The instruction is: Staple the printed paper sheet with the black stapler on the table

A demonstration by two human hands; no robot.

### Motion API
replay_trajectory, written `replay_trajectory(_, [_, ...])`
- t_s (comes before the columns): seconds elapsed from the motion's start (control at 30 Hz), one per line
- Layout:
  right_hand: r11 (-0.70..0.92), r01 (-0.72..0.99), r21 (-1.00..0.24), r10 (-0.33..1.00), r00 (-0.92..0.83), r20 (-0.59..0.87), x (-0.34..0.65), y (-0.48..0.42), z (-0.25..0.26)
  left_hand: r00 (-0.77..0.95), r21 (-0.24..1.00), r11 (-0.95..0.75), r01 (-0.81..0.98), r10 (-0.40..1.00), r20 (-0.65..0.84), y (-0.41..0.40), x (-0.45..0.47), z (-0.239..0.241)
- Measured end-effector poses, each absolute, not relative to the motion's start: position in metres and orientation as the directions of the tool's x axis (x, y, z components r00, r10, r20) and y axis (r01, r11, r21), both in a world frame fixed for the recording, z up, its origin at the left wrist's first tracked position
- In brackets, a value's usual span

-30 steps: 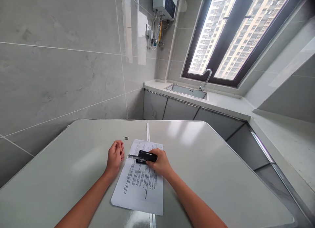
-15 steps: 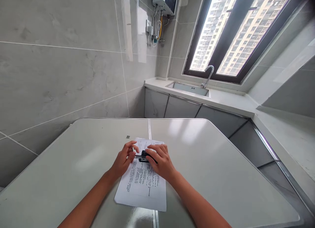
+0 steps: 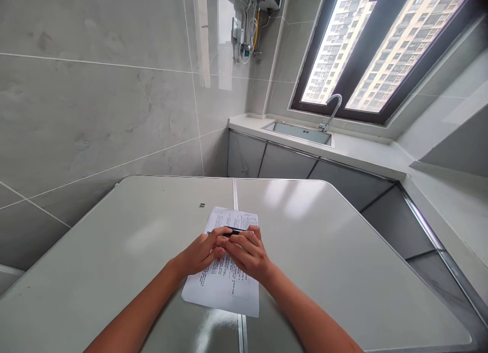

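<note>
A printed sheet of paper point(image 3: 229, 287) lies on the pale table point(image 3: 324, 251) in front of me. Over its upper half my left hand point(image 3: 202, 254) and my right hand point(image 3: 247, 251) meet, fingers closed around a black stapler point(image 3: 232, 232). Only a thin dark strip of the stapler shows above my fingertips; the rest is hidden under both hands. A small strip of staples point(image 3: 202, 205) lies on the table just beyond and left of the paper.
A grey tiled wall point(image 3: 95, 104) runs along the left. Beyond the table stands a counter with a steel sink point(image 3: 297, 133) and tap point(image 3: 332, 109) under a window. A second counter point(image 3: 450, 205) runs along the right.
The left hand moved from the table beside the paper onto the stapler, joining the right hand. Both hands now cover the stapler, which was in plain sight before.
</note>
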State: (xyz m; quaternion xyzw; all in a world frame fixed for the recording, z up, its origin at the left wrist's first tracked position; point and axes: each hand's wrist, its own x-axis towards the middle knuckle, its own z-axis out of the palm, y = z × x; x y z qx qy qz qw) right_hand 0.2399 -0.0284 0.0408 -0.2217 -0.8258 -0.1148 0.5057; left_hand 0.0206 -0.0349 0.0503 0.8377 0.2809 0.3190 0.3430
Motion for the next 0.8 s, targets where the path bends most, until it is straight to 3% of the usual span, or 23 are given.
replay_trajectory(0.2, [0.861,0.505,0.062,0.246,-0.521,0.818,0.244,-0.027,0.040,0.599,0.811,-0.539,0.228,0.734,0.319,-0.035,0.023,0.043])
replay_trajectory(0.4, [0.869,0.495,0.018,0.200,-0.384,0.902,0.235,-0.030,0.038,0.567,0.875,-0.469,0.119,0.756,0.328,-0.037,0.027,0.043])
replay_trajectory(0.53, [0.862,0.505,0.056,0.155,-0.365,0.918,0.231,-0.032,0.040,0.565,0.882,-0.455,0.124,0.763,0.315,-0.038,0.029,0.040])
replay_trajectory(0.63, [0.845,0.535,0.012,0.194,-0.327,0.925,0.236,-0.028,0.042,0.518,0.807,-0.547,0.223,0.767,0.377,-0.035,0.026,0.035])
replay_trajectory(0.7, [0.812,0.581,-0.048,0.245,-0.265,0.933,0.247,-0.017,0.044,0.401,0.699,-0.595,0.397,0.797,0.451,-0.029,0.022,0.032])
replay_trajectory(0.8, [0.698,0.688,-0.198,0.392,-0.136,0.910,0.276,0.009,0.045,0.188,0.542,-0.471,0.695,0.848,0.496,-0.013,0.008,0.029])
